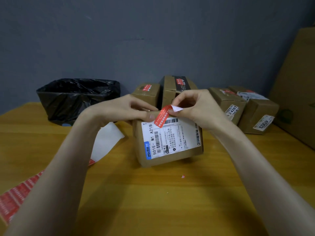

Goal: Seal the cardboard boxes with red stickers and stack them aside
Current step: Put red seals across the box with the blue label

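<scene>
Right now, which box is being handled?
The nearest box, big white label facing us: the left hand grips its top, the right hand pinches a red sticker there. The others stand behind.

Mid-table (153,193), a box (168,140) with its white label toward the camera. Gripped at the top edge by the left hand (129,108), thumb on the front face just beside a red sticker (162,116). Pinched at the sticker's upper, white-backed end by the right hand (192,108), lower end across the label's top. Along the far edge, a black-lined bin (78,97) and four other boxes (148,94). Toward the left edge, a sticker sheet (17,193) and white paper (107,138).
</scene>
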The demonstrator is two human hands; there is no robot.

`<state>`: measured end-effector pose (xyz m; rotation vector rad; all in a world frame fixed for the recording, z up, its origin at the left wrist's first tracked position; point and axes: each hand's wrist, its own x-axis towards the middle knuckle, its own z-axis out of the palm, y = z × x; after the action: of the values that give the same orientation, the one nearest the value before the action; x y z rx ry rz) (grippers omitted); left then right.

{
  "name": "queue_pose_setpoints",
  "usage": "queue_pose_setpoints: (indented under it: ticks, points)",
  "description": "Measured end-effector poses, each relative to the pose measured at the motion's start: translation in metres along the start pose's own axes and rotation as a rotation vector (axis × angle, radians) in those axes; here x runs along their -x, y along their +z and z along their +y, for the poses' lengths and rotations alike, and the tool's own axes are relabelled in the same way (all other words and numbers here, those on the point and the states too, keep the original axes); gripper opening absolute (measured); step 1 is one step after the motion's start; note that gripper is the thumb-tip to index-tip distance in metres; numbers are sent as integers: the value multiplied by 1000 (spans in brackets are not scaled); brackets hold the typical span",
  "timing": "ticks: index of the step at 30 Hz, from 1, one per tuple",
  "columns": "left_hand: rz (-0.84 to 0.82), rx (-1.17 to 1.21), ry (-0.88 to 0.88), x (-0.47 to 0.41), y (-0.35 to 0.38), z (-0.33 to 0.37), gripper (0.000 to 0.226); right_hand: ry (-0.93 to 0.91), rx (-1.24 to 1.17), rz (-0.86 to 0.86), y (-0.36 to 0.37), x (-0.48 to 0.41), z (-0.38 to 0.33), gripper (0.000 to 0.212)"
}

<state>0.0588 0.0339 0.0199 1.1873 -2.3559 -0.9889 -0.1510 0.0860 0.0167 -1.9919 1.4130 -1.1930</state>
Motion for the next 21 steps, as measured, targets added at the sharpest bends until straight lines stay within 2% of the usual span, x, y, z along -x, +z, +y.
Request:
queue_pose_setpoints:
  ticks: [5, 6, 13, 21]
  points:
    - [-24, 24, 5, 0, 3, -2, 22, -53, -40, 111, 9, -2, 5, 21]
    - [-17, 30, 2, -1, 4, -3, 20, -55, -65, 115, 9, -3, 6, 21]
    - [0, 61, 7, -2, 4, -8, 29, -67, -115, 60, 6, -2, 8, 22]
    - [-6, 71, 16, -2, 4, -11, 29, -47, -196, 38, 2, -1, 6, 19]
